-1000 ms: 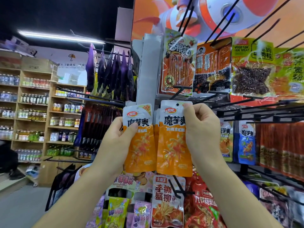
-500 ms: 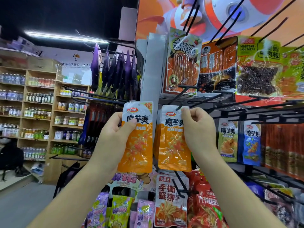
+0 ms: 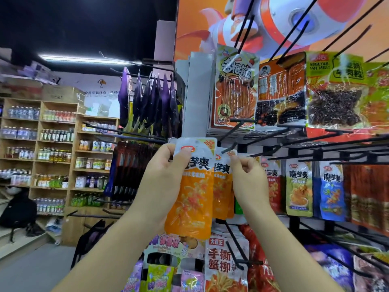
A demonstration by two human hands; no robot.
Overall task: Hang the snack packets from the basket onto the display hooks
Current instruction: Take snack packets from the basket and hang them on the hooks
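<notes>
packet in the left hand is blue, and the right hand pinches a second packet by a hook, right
One slip: the head view shows the packet in the left hand is orange, not blue. The right hand does pinch a second packet by a hook.

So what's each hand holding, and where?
The left hand grips an orange packet near its top; right hand pinches a second packet by its top corner.

Wooden shelving (image 3: 55,163) with bottles (image 3: 23,112) and jars (image 3: 92,163): well left of the left hand (image 3: 166,182). Black backpack (image 3: 17,211): lower left of it. Orange poster (image 3: 273,24): above the right hand (image 3: 248,182).
</notes>
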